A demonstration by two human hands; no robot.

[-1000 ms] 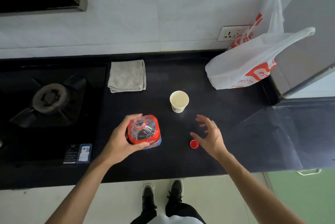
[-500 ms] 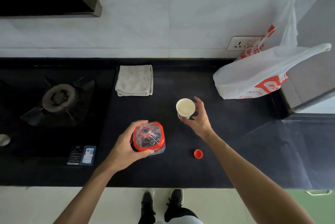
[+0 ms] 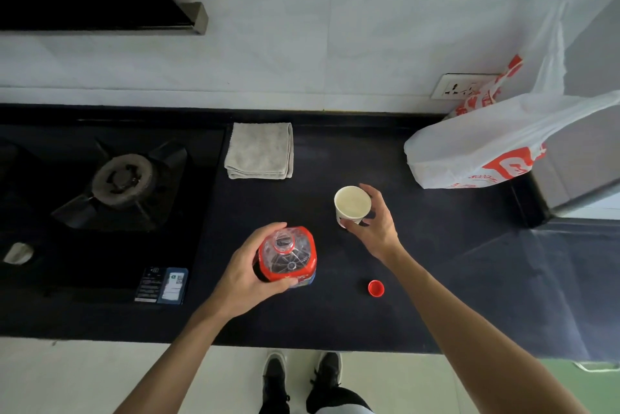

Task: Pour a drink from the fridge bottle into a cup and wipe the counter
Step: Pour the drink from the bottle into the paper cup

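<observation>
Hands on bottle and cup
Left hand [image 3: 245, 274] grips the open bottle [image 3: 289, 257]; right hand [image 3: 372, 227] holds the cup [image 3: 352, 206] at the bottle's 1 o'clock; cap [image 3: 375, 288] lies at the right hand's 6 o'clock.

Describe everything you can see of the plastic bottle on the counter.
The bottle is clear plastic with a red label wrap, seen from above. It is upright on the black counter, its neck open; its red cap lies apart to the right. The left hand grips its side. The paper cup, held by the right hand, does not touch it.
</observation>
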